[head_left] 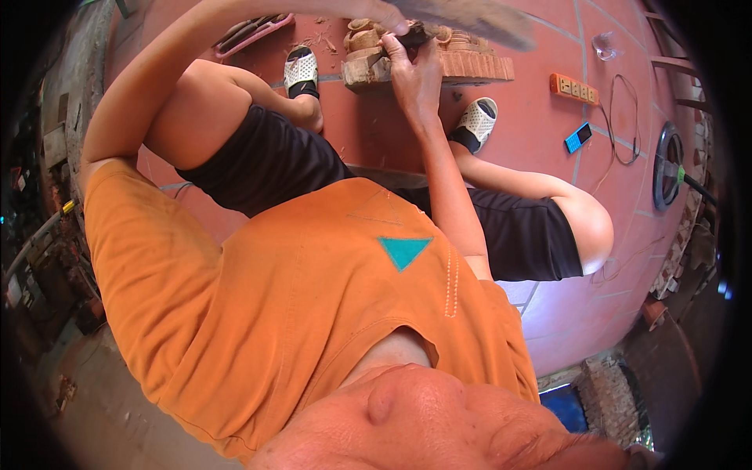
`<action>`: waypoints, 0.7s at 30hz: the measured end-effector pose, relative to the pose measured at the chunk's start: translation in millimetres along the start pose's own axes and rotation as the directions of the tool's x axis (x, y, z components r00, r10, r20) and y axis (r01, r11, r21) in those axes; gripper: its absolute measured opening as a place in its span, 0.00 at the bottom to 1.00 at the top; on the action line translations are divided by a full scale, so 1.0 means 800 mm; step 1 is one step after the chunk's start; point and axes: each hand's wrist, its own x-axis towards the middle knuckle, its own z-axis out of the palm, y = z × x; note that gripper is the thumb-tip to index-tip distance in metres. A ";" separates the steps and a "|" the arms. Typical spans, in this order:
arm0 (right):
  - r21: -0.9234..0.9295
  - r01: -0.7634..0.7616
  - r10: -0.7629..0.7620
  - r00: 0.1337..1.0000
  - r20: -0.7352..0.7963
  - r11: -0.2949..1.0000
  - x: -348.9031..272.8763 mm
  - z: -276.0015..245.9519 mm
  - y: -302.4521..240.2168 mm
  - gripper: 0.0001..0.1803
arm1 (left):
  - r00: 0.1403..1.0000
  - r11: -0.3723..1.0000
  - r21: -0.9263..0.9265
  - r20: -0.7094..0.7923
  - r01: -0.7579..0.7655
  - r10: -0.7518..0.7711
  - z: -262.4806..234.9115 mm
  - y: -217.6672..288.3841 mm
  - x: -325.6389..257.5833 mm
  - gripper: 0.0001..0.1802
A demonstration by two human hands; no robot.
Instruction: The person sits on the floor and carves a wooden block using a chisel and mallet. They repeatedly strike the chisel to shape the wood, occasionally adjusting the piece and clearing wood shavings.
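My left hand is at the top edge, its fingers bent and closed. From it a long, flat, grey-brown blade-like tool stretches to the right, smeared by motion, so its exact kind does not show. Just below, my right hand is raised with thumb and fingers closed around a small dark piece that looks like wood. Both hands are close together above a wooden block on the floor. Behind them, light brown carved wooden pieces lie on the block, partly hidden by my hands.
Wood shavings litter the red tiles beside a pink tray with tools. My sandalled feet flank the block. To the right are an orange power strip with a looped cord, a blue phone, a clear plastic item and a round fan.
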 end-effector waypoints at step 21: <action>0.059 -0.009 0.010 1.000 -0.016 0.998 0.001 -0.002 -0.002 0.15 | 0.968 0.985 0.124 0.203 0.123 -0.146 -0.015 0.029 -0.007 0.41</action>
